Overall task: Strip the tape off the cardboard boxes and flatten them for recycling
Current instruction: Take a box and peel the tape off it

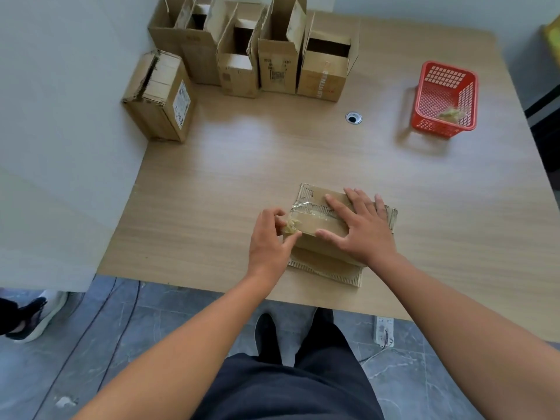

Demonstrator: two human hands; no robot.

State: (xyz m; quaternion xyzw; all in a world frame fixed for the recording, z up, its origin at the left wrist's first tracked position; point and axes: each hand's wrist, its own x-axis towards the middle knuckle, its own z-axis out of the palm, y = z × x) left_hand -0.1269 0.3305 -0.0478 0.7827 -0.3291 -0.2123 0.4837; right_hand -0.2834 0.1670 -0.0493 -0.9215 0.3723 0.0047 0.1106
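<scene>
A small cardboard box (315,228) lies near the table's front edge, on top of a flat piece of cardboard (327,272). Clear tape (306,207) runs across the box's top. My left hand (269,241) pinches a crumpled wad of peeled tape (289,227) at the box's left end. My right hand (359,228) presses flat on the box's top with fingers spread. Several open boxes (272,56) stand at the back of the table, and a closed box (160,95) lies at the back left.
A red plastic basket (444,100) with a scrap of tape inside sits at the right. A cable hole (353,117) is in the wooden table (242,165). A wall bounds the left side. Another person's shoe (36,313) and a power strip (384,330) are on the floor.
</scene>
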